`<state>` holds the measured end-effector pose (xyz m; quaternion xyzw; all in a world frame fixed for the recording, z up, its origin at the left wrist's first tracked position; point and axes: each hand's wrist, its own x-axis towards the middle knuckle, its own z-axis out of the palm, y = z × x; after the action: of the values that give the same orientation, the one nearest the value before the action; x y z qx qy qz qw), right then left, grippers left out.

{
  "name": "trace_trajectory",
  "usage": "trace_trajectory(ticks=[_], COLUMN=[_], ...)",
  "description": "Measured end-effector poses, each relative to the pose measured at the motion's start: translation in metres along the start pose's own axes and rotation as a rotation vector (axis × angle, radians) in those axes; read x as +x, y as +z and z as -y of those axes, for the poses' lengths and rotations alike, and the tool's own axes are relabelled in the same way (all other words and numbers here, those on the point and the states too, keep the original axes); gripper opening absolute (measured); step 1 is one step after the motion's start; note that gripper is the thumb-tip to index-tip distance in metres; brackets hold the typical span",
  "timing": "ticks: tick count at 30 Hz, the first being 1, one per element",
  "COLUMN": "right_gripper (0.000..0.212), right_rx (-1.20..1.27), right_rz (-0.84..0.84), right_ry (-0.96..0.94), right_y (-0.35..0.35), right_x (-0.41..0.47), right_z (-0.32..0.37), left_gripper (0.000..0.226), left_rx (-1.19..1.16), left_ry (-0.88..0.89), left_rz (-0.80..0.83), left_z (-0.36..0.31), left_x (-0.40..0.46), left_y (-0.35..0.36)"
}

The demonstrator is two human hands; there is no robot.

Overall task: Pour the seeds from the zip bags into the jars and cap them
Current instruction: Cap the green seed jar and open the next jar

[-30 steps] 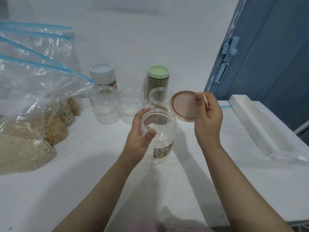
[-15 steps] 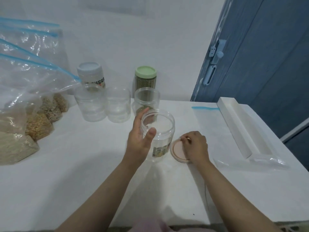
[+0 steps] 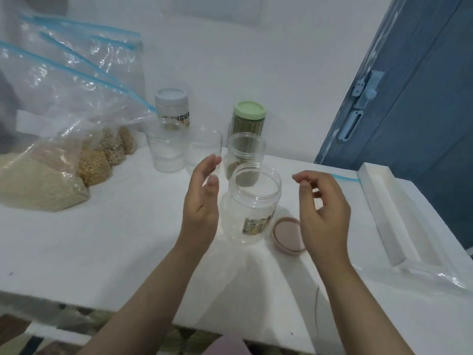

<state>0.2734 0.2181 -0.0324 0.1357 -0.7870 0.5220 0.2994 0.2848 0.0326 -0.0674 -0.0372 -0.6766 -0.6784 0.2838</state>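
An uncapped clear jar [image 3: 249, 203] stands mid-table, empty; the left hand [image 3: 202, 201] hovers at its nine o'clock, fingers straight, holding nothing; the right hand [image 3: 323, 213], loosely curled and empty, hangs at three o'clock above the pink lid [image 3: 286, 235]; seed bags [image 3: 51, 155] lie toward ten o'clock.

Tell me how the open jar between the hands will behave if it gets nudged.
The open jar looks empty and thin-walled, so it is probably light and slides easily. Being tall with nothing inside, it may tip. Once on its side, its round body would likely roll.
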Motion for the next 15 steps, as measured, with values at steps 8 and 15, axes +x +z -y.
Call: trace_trajectory(ticks=[8, 15], right_gripper=[0.022, 0.026], right_rx=[0.272, 0.398], right_rz=[0.135, 0.088], right_ry=[-0.011, 0.058], right_y=[0.086, 0.229], right_x=[0.000, 0.002], right_z=[0.082, 0.132], left_gripper=[0.023, 0.022], left_rx=[-0.024, 0.169], left_ry=[0.082, 0.171], left_rz=[-0.252, -0.349], left_z=[-0.027, -0.022], left_x=[0.028, 0.089], left_y=[-0.077, -0.219])
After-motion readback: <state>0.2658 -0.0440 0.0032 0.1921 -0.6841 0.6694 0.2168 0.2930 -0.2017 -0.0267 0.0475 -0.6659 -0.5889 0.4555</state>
